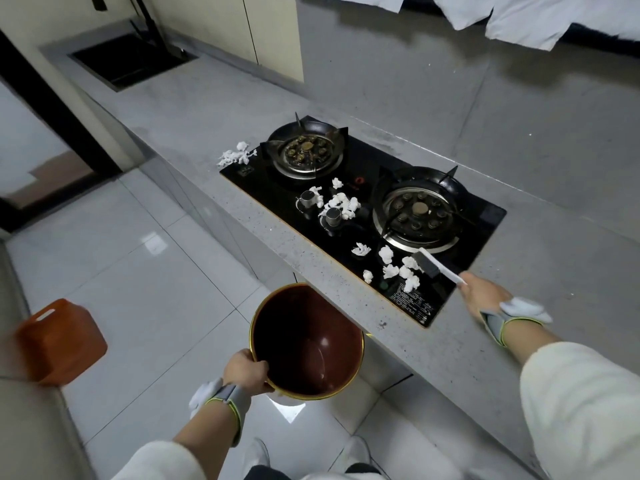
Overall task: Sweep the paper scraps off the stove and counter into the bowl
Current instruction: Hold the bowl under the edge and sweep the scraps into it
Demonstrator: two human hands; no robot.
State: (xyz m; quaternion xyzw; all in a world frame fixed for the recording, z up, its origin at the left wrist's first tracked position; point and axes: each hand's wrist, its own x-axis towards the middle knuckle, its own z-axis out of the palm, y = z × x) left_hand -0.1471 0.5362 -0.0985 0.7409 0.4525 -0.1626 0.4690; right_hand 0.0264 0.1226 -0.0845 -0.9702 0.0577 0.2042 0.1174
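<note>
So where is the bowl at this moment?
In the head view, the bowl sits low at centre, held by the left hand just below the counter edge, near the stove front corner.

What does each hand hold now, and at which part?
The left hand holds the bowl by its near rim. The right hand holds the brush by the end of its white handle.

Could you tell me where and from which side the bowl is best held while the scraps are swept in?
Grip the bowl by its near rim, coming from below the counter edge, as the left hand does now. The mouth opens upward and its far rim sits under the counter lip, so that side should probably stay free for the scraps the brush pushes off.
</note>
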